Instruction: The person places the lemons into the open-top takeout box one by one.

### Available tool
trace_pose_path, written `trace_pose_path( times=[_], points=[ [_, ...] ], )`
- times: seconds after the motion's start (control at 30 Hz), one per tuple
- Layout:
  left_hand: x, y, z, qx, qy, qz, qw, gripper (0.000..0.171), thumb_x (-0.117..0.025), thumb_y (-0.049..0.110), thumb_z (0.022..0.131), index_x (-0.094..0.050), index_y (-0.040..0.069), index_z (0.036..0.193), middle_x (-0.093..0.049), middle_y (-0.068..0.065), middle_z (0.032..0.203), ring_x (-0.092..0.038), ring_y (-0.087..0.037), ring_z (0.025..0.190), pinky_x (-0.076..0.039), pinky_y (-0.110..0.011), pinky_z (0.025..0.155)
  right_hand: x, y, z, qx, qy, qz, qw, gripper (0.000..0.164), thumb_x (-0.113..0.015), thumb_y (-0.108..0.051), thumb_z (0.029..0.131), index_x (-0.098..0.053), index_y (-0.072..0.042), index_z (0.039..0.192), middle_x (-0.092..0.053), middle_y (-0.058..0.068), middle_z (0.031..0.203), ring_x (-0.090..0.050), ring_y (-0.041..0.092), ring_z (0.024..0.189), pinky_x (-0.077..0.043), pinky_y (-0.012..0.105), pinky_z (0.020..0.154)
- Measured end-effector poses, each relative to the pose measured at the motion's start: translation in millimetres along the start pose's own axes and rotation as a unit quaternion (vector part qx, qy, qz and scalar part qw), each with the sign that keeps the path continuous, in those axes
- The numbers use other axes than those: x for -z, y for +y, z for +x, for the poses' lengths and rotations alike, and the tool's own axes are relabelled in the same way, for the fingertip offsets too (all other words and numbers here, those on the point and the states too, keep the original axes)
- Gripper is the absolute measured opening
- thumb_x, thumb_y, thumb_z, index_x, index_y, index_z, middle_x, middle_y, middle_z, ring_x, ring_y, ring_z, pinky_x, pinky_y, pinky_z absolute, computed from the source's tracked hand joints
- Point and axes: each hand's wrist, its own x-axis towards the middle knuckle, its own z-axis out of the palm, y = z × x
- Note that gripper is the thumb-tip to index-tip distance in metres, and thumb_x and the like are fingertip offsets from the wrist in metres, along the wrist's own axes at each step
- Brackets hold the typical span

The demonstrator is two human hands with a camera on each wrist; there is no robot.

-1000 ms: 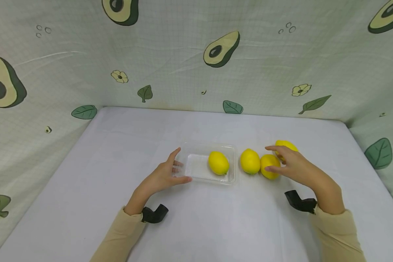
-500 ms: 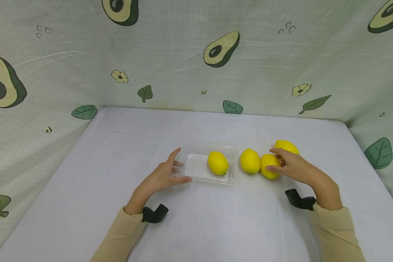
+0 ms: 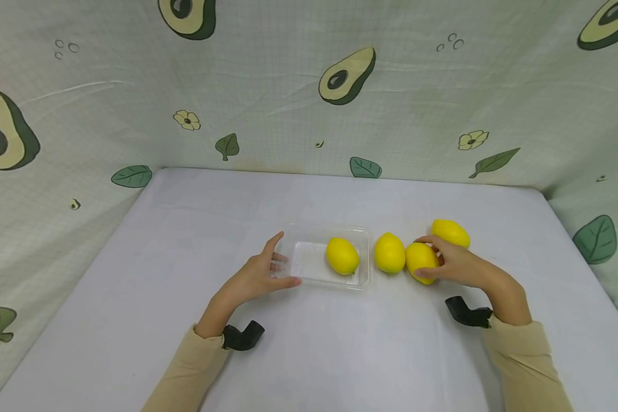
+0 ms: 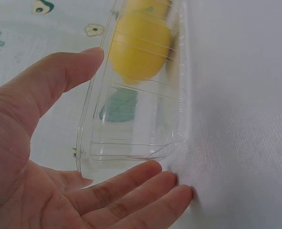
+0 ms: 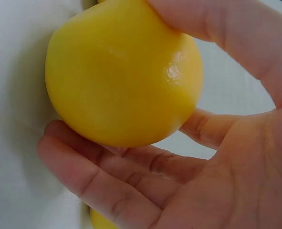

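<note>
My right hand point(image 3: 455, 262) grips a yellow lemon point(image 3: 421, 262), thumb on the near side and fingers round the far side. In the right wrist view this lemon point(image 5: 124, 71) fills the space between thumb and fingers. Another lemon point(image 3: 389, 253) sits at its left, and a third lemon point(image 3: 450, 233) lies just behind the hand. My left hand point(image 3: 257, 274) is spread at the left end of a clear plastic container point(image 3: 309, 260), which has one lemon point(image 3: 342, 256) in its right half. In the left wrist view the thumb point(image 4: 78, 67) is right at the container's rim, the other fingers fairly straight by its end.
A white cloth covers the table point(image 3: 340, 355). Behind it and at the sides hangs a pale curtain point(image 3: 268, 74) printed with avocados and leaves. Each wrist carries a black camera mount, such as the left mount point(image 3: 244, 336).
My right hand has closed round the lemon and moved slightly left. That lemon and the one beside it have shifted a little left. The left hand has stayed in place.
</note>
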Motion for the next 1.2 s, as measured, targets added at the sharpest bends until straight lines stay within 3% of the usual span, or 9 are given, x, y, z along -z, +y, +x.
trace_pose_path(
  times=[0.33,0.67,1.2],
  points=[
    [0.1,-0.5,0.1,0.001,-0.001,-0.002,1.0000,0.104,-0.075,0.039,0.076,-0.006,0.018,0.150,-0.052,-0.013,0.132,-0.053,-0.030,0.118,-0.044,-0.047,0.095,-1.9,0.6,1.8,0.012,0.010,-0.004,1.000,0.067,-0.070,-0.031,0.081,-0.038,0.000,0.132,-0.046,0.022,0.108,-0.047,0.021,0.081,-0.041,0.030,0.066],
    [0.4,-0.5,0.3,-0.002,0.000,0.001,1.0000,0.103,-0.075,0.039,0.076,-0.006,0.018,0.150,-0.052,-0.013,0.132,-0.053,-0.030,0.117,-0.044,-0.047,0.096,-0.2,-1.5,-0.4,0.011,0.025,-0.022,0.999,0.068,-0.072,-0.031,0.080,-0.039,0.001,0.130,-0.048,0.028,0.116,-0.051,0.027,0.092,-0.044,0.033,0.074],
    [0.4,-0.7,-0.1,0.000,0.001,0.004,1.0000,0.103,-0.075,0.040,0.077,-0.006,0.017,0.150,-0.052,-0.013,0.131,-0.053,-0.029,0.117,-0.044,-0.047,0.095,5.6,-8.2,-6.4,0.020,0.052,-0.034,0.998,0.070,-0.072,-0.029,0.080,-0.038,0.001,0.133,-0.048,0.023,0.114,-0.048,0.028,0.094,-0.044,0.035,0.075]
  ],
)
